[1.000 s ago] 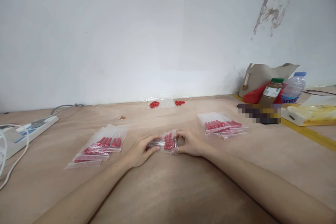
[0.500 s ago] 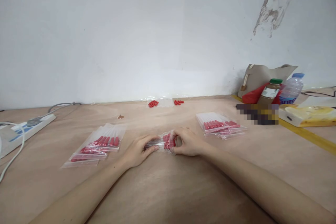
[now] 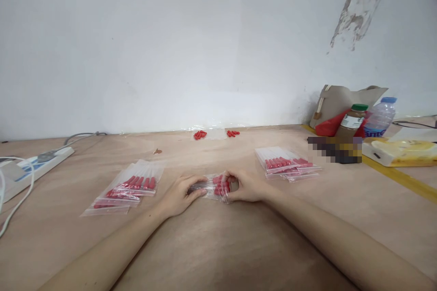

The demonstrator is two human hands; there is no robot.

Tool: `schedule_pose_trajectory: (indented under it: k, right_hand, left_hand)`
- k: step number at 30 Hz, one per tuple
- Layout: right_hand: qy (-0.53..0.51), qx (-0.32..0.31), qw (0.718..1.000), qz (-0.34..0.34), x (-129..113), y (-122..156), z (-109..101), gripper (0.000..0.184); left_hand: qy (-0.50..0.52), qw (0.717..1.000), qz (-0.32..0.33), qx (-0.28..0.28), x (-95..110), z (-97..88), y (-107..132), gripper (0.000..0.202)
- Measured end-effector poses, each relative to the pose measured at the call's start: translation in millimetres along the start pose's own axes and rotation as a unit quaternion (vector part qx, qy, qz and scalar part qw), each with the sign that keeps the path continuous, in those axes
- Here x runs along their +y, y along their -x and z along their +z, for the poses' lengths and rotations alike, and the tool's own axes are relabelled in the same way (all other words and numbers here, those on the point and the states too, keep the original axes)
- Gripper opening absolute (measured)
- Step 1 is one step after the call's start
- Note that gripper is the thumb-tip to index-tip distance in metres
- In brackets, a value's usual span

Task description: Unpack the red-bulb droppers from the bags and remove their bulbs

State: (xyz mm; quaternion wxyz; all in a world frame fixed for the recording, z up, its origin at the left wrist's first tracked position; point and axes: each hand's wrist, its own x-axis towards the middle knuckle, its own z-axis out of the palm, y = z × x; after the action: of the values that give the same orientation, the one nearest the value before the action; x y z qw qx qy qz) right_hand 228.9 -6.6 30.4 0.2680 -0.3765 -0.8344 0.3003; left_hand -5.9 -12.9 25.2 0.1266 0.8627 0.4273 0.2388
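Note:
Low over the middle of the table, a clear plastic bag (image 3: 213, 191) with several red-ended sticks (image 3: 220, 185) in it lies between my hands. Their thin shafts point left; I cannot make out their exact kind. My left hand (image 3: 184, 194) is closed around the shaft end, thumb in front and fingers behind. On the other side, my right hand (image 3: 244, 185) pinches the bag's edge near the red ends with its thumb and fingertips. Part of the bag is hidden by the fingers.
Filled zip bags lie in a left stack (image 3: 133, 186) and a right stack (image 3: 285, 162). Small red pieces (image 3: 200, 134) sit by the wall. A power strip (image 3: 41, 166) is at left. A green-capped bottle (image 3: 353, 120), plastic bottle (image 3: 380, 116) and yellow pack (image 3: 403, 151) stand at right.
The bag around the red ends has shifted slightly and spreads a little lower between the hands. Both hands stay in nearly the same place and keep their hold.

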Motion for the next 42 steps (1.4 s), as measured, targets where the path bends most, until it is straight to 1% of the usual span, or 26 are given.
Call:
schedule_pose_trajectory:
  k: [6, 11, 14, 17, 19, 21, 24, 27, 30, 31, 32, 34, 36, 37, 39, 40, 42]
  right_hand:
    - [-0.083, 0.018, 0.996, 0.001, 7.5, -1.9, 5.0, 0.018]
    - [-0.115, 0.007, 0.993, 0.015, 7.8, -2.2, 6.3, 0.028]
    - [-0.131, 0.018, 0.991, 0.031, 7.3, -2.9, 8.3, 0.026]
    - [-0.142, 0.026, 0.989, 0.033, 9.7, -4.0, 3.6, 0.024]
    - [-0.163, 0.021, 0.985, 0.056, 12.6, -4.3, -4.4, 0.026]
    - [-0.208, 0.009, 0.974, 0.085, 16.3, -4.3, -13.2, 0.029]
    - [-0.292, 0.006, 0.950, 0.112, 22.7, -5.1, -20.7, 0.032]
    - [-0.347, 0.030, 0.928, 0.134, 28.3, -7.8, -23.2, 0.034]
    - [-0.366, 0.065, 0.909, 0.190, 30.4, -8.4, -35.6, 0.030]
    - [-0.359, 0.076, 0.907, 0.207, 30.1, -7.1, -43.5, 0.028]
    - [-0.343, 0.080, 0.911, 0.214, 29.5, -4.9, -52.8, 0.026]
    - [-0.304, 0.114, 0.924, 0.203, 27.7, 1.8, -72.0, 0.024]
    - [-0.249, 0.171, 0.937, 0.178, 26.2, 10.4, -84.9, 0.023]
    - [-0.205, 0.200, 0.946, 0.149, 25.8, 14.5, -87.0, 0.022]
    - [-0.075, 0.250, 0.963, 0.070, 26.8, 21.5, -81.4, 0.020]
    - [0.006, 0.264, 0.964, 0.027, 28.3, 24.0, -74.8, 0.019]
    - [0.147, 0.251, 0.956, -0.041, 32.7, 27.4, -58.0, 0.019]
  left_hand:
    - [0.002, 1.000, -0.003, 0.004, 4.4, -2.4, 0.5, 0.029]
    - [0.014, 1.000, 0.003, 0.006, 2.5, -0.5, 0.3, 0.027]
    - [0.021, 1.000, 0.011, 0.007, -0.8, 1.5, 0.0, 0.028]
    - [0.028, 1.000, 0.010, 0.009, -2.8, 1.3, -0.2, 0.029]
    - [0.030, 1.000, -0.002, 0.009, -2.5, -0.4, -0.4, 0.029]
    - [0.023, 1.000, -0.017, 0.011, -0.7, -3.0, -0.4, 0.029]
    - [0.000, 0.999, -0.028, 0.018, 2.5, -6.5, -0.5, 0.029]
    - [-0.014, 0.999, -0.020, 0.021, 3.6, -7.7, -1.0, 0.032]
    - [-0.008, 1.000, -0.015, 0.011, 2.3, -7.3, -1.7, 0.037]
    - [-0.002, 1.000, -0.015, 0.005, 1.7, -7.1, -1.8, 0.038]
    - [0.004, 1.000, -0.015, -0.002, 1.1, -7.1, -2.0, 0.038]
    - [0.015, 1.000, -0.020, -0.013, 0.0, -7.1, -2.2, 0.038]
    - [0.024, 0.999, -0.025, -0.023, -1.5, -7.2, -2.3, 0.037]
    - [0.027, 0.999, -0.027, -0.027, -2.4, -7.1, -2.5, 0.037]
    - [0.032, 0.999, -0.026, -0.033, -4.6, -6.7, -2.8, 0.038]
    - [0.033, 0.999, -0.025, -0.035, -5.6, -6.3, -2.9, 0.038]
    - [0.032, 0.999, -0.021, -0.034, -7.4, -5.6, -2.9, 0.038]
